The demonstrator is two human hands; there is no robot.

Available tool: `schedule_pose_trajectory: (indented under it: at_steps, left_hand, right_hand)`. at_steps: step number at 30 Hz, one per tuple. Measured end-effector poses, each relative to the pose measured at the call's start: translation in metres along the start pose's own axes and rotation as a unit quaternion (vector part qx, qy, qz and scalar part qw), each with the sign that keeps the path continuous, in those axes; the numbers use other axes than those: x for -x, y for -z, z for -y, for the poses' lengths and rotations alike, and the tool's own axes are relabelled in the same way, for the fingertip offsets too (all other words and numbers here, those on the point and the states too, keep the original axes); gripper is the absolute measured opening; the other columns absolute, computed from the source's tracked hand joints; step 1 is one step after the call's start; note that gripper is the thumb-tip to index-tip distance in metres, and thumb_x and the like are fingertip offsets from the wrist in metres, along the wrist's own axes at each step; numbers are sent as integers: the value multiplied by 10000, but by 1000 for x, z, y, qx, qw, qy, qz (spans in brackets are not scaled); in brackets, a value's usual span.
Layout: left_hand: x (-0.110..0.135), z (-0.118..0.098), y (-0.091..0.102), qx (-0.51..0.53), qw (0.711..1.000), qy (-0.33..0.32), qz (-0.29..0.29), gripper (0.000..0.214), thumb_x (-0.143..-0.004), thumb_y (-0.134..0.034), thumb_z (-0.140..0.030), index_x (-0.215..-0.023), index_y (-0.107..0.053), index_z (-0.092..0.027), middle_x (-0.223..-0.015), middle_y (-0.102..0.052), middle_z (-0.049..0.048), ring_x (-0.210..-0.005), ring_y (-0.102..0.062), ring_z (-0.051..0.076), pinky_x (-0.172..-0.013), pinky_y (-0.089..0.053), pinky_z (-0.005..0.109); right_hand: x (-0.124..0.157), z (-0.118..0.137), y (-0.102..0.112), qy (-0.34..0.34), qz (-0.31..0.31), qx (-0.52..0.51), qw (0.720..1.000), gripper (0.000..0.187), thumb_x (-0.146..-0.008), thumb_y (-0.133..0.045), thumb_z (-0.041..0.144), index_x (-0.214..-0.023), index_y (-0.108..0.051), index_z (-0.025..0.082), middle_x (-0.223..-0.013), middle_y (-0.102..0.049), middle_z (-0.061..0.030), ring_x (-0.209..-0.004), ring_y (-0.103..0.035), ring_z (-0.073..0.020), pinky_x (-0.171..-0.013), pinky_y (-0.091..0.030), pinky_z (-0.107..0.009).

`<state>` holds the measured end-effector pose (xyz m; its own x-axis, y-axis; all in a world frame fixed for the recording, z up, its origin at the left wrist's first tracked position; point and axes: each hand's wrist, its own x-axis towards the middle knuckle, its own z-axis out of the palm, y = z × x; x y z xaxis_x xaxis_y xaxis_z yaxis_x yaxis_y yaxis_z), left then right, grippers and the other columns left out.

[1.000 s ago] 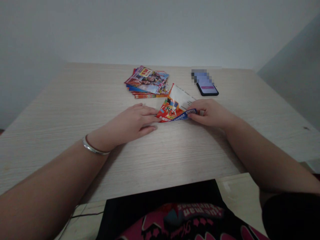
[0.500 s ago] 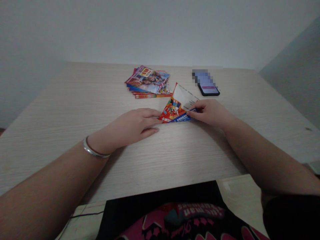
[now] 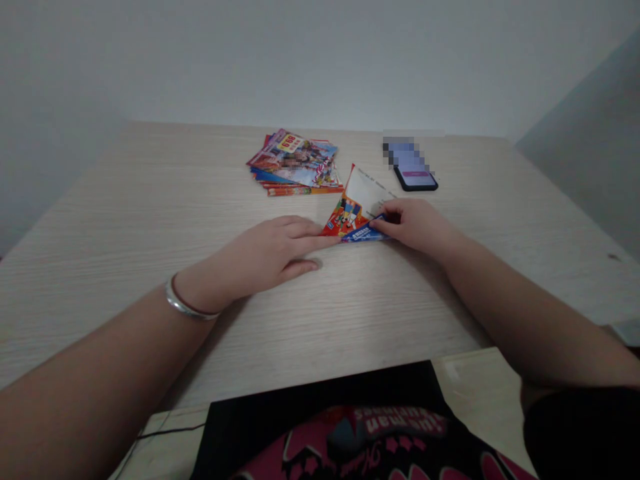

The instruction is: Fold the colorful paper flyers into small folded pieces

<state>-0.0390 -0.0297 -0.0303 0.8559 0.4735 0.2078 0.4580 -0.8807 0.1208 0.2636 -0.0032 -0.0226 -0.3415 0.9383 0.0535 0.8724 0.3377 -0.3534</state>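
On the table point(image 3: 150, 200), left hand point(image 3: 270, 250) flat, released, on folded leaflet point(image 3: 357, 200), right hand point(image 3: 417, 223) grip pinching its edge

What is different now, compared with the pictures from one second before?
The left hand slid to the right, and its fingertips now press the near left corner of the folded leaflet. The right hand moved slightly left, still pinching the blue edge and folding it further in. The stack of leaflets, the phone and the table stayed as they were.
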Motion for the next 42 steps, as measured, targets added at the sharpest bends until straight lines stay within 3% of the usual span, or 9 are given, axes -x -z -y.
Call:
schedule_pose_trajectory:
  at_steps: [10,20,24,29,32,36,42]
  left_hand:
    - [1,1,-7,-38,999,20,3,598,-1105,-297,-538,-1475,-595,-176,-1402,-672,134,-1282,-616,269,-1148,-448,400]
    - [0,-2,-10,-40,999,24,1,569,-1100,-353,-509,-1448,-612,-142,-1381,-661,158,-1265,-596,288,-1131,-447,436]
    - [-1,-2,-10,-52,998,16,2,554,-1102,-346,-491,-1448,-609,-146,-1363,-663,147,-1240,-598,290,-1114,-462,429]
    - [-2,-2,-10,-48,999,10,-1,537,-1101,-361,-486,-1448,-613,-162,-1365,-663,142,-1243,-595,285,-1121,-459,436]
    - [-2,-2,-8,-33,999,16,8,537,-1100,-373,-486,-1465,-598,-162,-1380,-657,150,-1274,-588,284,-1136,-448,439]
    - [-1,-3,-4,-17,1000,23,13,538,-1098,-387,-492,-1489,-571,-171,-1409,-643,147,-1310,-578,273,-1150,-437,424]
    - [-1,-3,-5,-17,1000,6,19,526,-1097,-395,-474,-1490,-573,-174,-1392,-635,157,-1279,-580,285,-1147,-439,450]
  right_hand:
    - [-1,4,-5,-10,-12,91,996,211,-930,-656,386,-835,-697,202,-837,-714,-77,-695,-552,-183,-592,-309,-321]
    - [1,9,-6,23,-42,91,995,235,-977,-578,374,-958,-725,193,-951,-762,-98,-812,-633,-235,-677,-385,-345]
    - [4,15,-7,97,-98,110,984,283,-972,-597,432,-993,-737,187,-1036,-767,-112,-972,-644,-281,-853,-439,-399]
    - [0,20,-13,188,-104,153,965,293,-1002,-549,404,-966,-751,195,-1002,-765,-96,-1030,-637,-288,-977,-403,-439]
    - [-3,19,-14,190,-77,145,968,285,-1007,-541,379,-934,-749,198,-953,-768,-82,-968,-659,-257,-908,-425,-399]
    - [-1,14,-8,139,-52,127,981,283,-1003,-570,402,-916,-764,215,-931,-783,-70,-872,-675,-226,-721,-403,-346]
    - [5,14,-3,140,-22,126,982,226,-993,-614,375,-1013,-792,236,-978,-792,-62,-937,-702,-233,-731,-429,-333]
